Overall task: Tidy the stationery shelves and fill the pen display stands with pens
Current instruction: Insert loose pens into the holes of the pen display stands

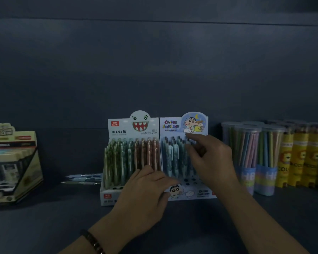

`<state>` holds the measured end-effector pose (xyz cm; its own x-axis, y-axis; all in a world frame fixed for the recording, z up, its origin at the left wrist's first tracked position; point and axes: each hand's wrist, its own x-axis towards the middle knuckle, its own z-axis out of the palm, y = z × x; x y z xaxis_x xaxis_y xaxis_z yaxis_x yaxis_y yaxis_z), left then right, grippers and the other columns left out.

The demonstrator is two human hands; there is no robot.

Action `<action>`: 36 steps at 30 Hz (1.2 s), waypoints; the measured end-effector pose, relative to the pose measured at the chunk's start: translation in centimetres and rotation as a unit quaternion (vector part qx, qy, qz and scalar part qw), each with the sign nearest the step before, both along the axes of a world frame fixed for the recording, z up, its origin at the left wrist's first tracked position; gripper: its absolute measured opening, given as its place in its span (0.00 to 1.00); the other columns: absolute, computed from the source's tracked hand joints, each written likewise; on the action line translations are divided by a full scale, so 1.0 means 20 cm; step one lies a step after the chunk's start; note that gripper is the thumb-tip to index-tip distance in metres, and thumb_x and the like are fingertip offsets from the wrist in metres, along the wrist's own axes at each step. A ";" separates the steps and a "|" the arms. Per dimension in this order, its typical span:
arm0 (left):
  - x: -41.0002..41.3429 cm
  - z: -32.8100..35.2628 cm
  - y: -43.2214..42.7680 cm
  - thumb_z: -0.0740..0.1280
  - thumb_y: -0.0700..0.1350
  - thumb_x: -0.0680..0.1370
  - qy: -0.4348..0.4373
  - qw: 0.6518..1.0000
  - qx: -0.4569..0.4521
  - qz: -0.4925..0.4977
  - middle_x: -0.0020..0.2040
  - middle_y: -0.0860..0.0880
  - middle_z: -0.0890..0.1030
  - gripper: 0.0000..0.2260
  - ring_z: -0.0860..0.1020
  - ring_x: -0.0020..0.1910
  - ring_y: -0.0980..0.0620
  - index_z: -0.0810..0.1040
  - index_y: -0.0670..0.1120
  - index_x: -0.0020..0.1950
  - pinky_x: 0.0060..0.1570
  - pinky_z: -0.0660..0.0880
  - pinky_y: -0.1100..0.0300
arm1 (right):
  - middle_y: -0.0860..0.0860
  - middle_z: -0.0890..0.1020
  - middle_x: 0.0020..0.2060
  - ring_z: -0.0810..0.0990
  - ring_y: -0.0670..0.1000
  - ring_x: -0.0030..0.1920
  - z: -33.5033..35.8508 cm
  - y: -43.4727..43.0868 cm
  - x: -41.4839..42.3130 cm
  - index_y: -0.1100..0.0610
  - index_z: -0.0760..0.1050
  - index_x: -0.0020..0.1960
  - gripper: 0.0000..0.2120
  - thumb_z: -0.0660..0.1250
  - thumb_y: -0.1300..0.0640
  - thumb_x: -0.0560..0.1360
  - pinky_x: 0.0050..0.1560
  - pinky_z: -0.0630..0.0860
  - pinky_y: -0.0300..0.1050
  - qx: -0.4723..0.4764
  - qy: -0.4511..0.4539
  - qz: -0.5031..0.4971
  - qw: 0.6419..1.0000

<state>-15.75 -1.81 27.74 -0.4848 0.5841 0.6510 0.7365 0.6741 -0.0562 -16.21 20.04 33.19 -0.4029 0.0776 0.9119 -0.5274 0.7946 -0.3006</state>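
Observation:
Two pen display stands sit side by side on the dark shelf: a monster-face stand (117,129) full of green and brown pens, and a cartoon-character stand (170,125) with light blue pens at its left and several bare holes (189,180) in front. My left hand (145,189) rests flat on the lower front of both stands. My right hand (207,156) reaches into the cartoon stand, fingertips pinched on a pen top (188,139) in the back row.
Loose pens (83,178) lie on the shelf left of the stands. A tilted display box (13,162) stands at far left. Clear tubs of pencils (250,154) and yellow pencil tubes (301,158) stand at right.

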 end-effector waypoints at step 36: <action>-0.37 -0.01 -1.09 0.68 0.53 0.81 -0.078 0.980 0.018 0.180 0.53 0.60 0.80 0.09 0.75 0.53 0.52 0.82 0.61 0.60 0.53 0.77 0.52 | 0.47 0.73 0.27 0.71 0.47 0.26 -0.13 -0.86 0.00 0.53 0.75 0.36 0.18 0.60 0.52 0.84 0.28 0.65 0.42 -0.097 -0.058 0.163 0.980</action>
<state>-23.23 -23.66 27.54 -0.7510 0.3351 0.5690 0.4482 0.8915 0.0665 -16.24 2.90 30.66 -0.5348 0.0948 0.8396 -0.6977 0.5110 -0.5021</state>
